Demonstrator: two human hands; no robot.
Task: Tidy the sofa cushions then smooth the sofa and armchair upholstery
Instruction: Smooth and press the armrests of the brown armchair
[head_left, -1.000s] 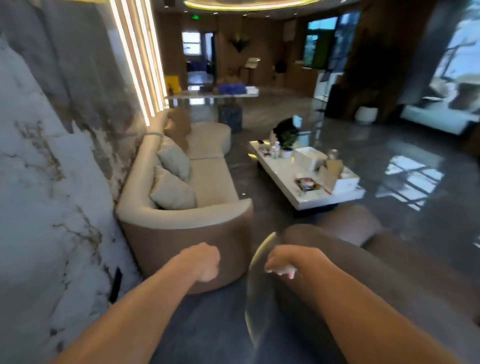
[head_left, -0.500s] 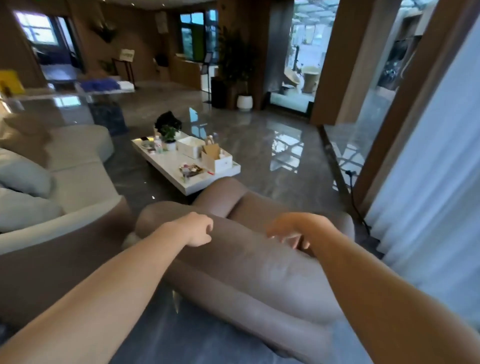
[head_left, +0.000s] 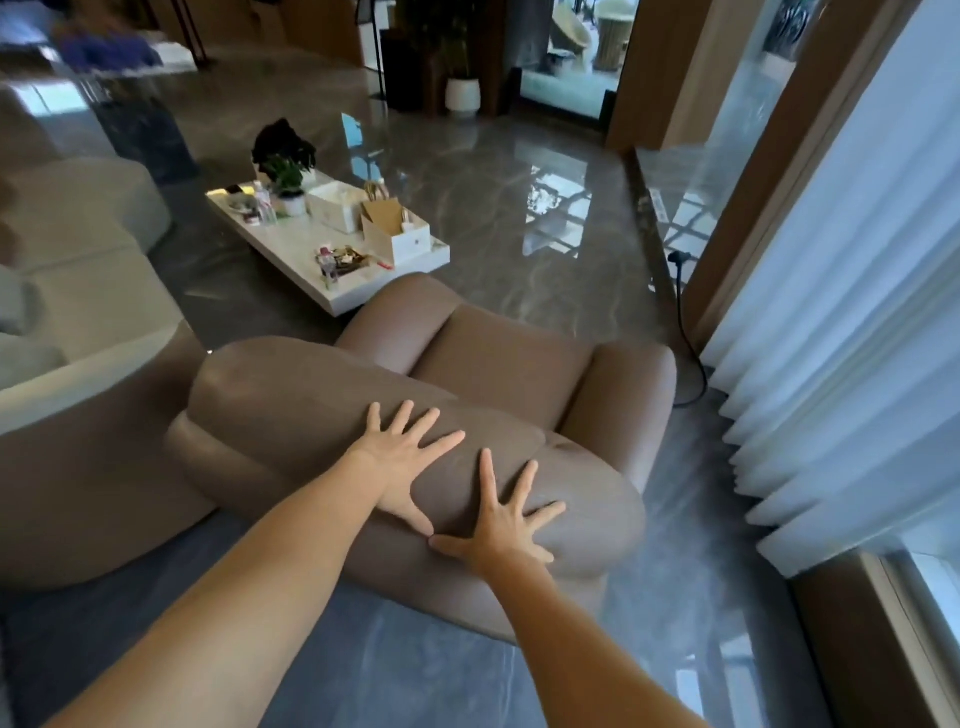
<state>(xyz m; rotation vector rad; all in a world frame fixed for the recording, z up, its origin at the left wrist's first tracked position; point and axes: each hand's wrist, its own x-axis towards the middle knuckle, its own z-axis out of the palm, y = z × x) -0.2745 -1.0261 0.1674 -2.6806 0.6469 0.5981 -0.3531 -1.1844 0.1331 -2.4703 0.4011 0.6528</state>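
Observation:
A brown leather armchair stands in front of me, seen from behind its rounded backrest. My left hand lies flat on the top of the backrest with fingers spread. My right hand rests flat beside it, slightly lower and to the right, fingers also spread; the two thumbs nearly touch. Neither hand holds anything. The beige sofa runs along the left edge, and its cushions are cut off by the frame.
A white coffee table with boxes, a bottle and a potted plant stands beyond the armchair. White curtains hang at the right, with a black cable on the glossy grey floor beside them.
The view has swung right from the sofa to the armchair. Both hands went from loose fists to spread palms laid flat on the armchair's backrest.

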